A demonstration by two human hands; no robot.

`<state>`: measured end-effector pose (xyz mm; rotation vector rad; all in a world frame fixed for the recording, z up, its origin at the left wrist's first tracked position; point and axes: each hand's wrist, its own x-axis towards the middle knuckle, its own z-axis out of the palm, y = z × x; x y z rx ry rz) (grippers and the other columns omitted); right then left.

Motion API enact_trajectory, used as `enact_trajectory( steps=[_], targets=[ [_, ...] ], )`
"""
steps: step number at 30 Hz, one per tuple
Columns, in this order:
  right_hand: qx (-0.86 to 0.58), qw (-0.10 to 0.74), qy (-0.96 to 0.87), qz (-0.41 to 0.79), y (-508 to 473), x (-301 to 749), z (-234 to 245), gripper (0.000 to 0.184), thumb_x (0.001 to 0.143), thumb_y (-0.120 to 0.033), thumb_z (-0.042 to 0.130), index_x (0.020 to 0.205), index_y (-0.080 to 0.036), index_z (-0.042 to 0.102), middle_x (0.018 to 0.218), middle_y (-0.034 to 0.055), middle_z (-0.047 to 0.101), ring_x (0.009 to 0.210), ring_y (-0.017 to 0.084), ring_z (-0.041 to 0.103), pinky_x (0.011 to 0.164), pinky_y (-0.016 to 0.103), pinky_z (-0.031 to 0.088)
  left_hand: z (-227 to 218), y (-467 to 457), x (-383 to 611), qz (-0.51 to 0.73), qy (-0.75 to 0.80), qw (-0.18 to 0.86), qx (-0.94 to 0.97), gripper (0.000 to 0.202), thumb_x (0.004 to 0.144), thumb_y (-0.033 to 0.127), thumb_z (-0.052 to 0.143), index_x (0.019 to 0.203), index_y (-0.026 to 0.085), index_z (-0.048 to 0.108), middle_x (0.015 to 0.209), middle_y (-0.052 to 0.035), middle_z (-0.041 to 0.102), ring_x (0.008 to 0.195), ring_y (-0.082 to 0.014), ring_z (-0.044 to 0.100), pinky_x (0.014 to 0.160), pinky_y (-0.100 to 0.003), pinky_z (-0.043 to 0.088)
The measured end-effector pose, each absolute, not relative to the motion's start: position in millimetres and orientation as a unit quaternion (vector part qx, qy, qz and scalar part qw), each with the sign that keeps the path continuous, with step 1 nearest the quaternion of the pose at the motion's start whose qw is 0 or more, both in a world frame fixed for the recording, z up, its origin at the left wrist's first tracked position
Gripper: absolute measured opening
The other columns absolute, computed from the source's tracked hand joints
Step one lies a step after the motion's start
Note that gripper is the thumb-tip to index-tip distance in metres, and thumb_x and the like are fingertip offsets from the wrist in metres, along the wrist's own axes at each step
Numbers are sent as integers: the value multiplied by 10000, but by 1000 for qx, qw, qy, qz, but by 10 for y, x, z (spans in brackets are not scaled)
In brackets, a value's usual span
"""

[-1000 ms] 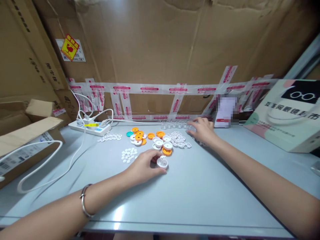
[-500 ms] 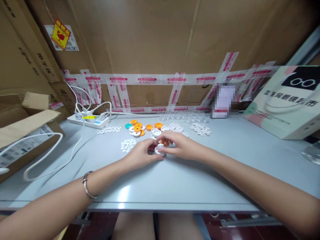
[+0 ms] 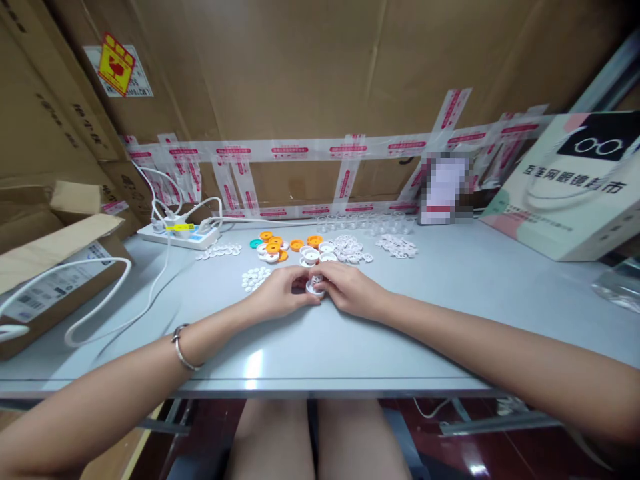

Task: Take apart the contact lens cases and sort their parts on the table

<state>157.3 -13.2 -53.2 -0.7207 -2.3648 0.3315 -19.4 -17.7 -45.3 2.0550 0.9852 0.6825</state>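
Note:
My left hand [image 3: 279, 295] and my right hand [image 3: 346, 288] meet at the middle of the grey table [image 3: 450, 293]. Both pinch one small white round plastic part [image 3: 315, 287] that rests on the tabletop between their fingertips. Just behind the hands lie orange discs [image 3: 274, 248], white cup-shaped parts [image 3: 311, 254], a teal disc [image 3: 256, 243] and heaps of small white pieces [image 3: 351, 248]. A patch of white buttons [image 3: 254, 278] lies left of my left hand.
A white power strip [image 3: 179, 235] with cables sits at the back left, beside an open cardboard box [image 3: 45, 267]. A printed box with glasses artwork [image 3: 575, 193] stands at the right. Taped cardboard walls the back. Clear small parts [image 3: 370, 223] line the back edge.
My right hand came back from the far parts near the wall and joined my left hand on the white part. The view has tilted downward, showing my knees.

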Motion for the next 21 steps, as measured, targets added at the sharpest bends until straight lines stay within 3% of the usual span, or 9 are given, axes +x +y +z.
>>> enact_trajectory(
  steps=[5, 10, 14, 16, 21],
  targets=[
    [-325, 427, -827, 168, -140, 1558, -516, 220, 800, -122, 418, 957, -189, 558, 888, 52, 632, 776, 159, 579, 725, 296, 449, -461, -205, -173, 283, 402, 367, 789, 302, 645, 194, 678, 924, 110, 598, 892, -64, 650, 828, -184, 612, 788, -303, 480],
    [-312, 446, -797, 263, -141, 1556, -443, 246, 818, -209, 462, 1031, -205, 586, 971, 58, 621, 872, 171, 572, 777, 328, 451, -485, -214, -185, 287, 380, 350, 807, 321, 676, 193, 635, 982, 99, 604, 932, -81, 651, 850, -177, 612, 804, -298, 483],
    [-315, 469, -719, 405, -158, 1574, -314, 265, 799, -293, 524, 1053, -219, 534, 770, 1, 608, 719, 140, 586, 675, 306, 477, -401, -231, -203, 293, 382, 316, 817, 458, 642, 237, 691, 1074, 127, 585, 1015, -86, 636, 902, -187, 598, 838, -316, 474],
    [-302, 493, -667, 471, -187, 1581, -233, 297, 752, -321, 598, 1007, -223, 480, 676, -43, 585, 634, 120, 586, 617, 282, 480, -305, -254, -207, 330, 379, 314, 806, 486, 654, 281, 699, 1106, 153, 573, 1072, -86, 617, 959, -196, 579, 859, -323, 465],
    [-269, 519, -601, 545, -300, 1547, -56, 348, 653, -345, 711, 801, -213, 425, 633, -62, 611, 574, 104, 603, 585, 268, 484, -13, -353, -189, 437, 352, 371, 740, 298, 809, 323, 548, 1065, 186, 615, 1069, -70, 625, 989, -191, 566, 862, -322, 457]
  ],
)
